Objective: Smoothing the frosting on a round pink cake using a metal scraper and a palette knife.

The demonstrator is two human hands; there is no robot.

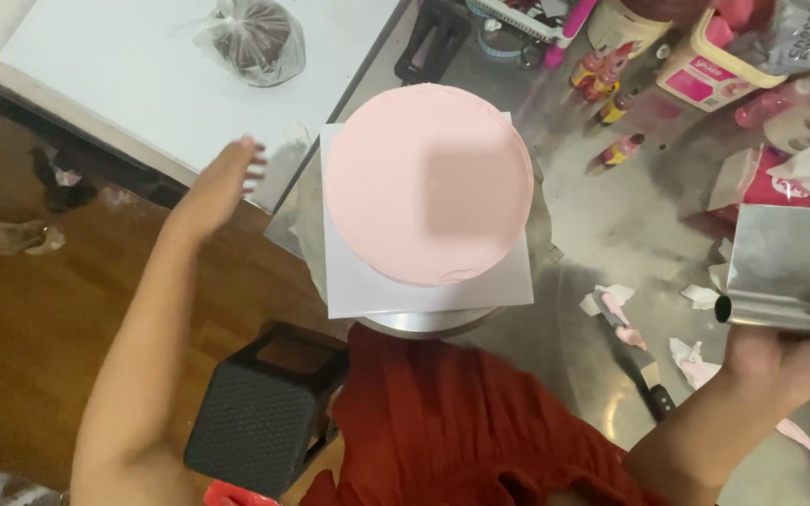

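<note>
A round cake covered in smooth pink icing sits on a white square board, which rests on a metal turntable. My left hand hovers left of the cake near the turntable's edge, fingers stretched and holding nothing. Off to the right, my right hand grips the rolled handle of a flat metal scraper, held away from the cake over the steel table.
A palette knife and icing-smeared paper scraps lie on the steel table. Small colouring bottles, tubs and packets crowd the back right. A bagged dark item lies on a white board. A black stool stands below left.
</note>
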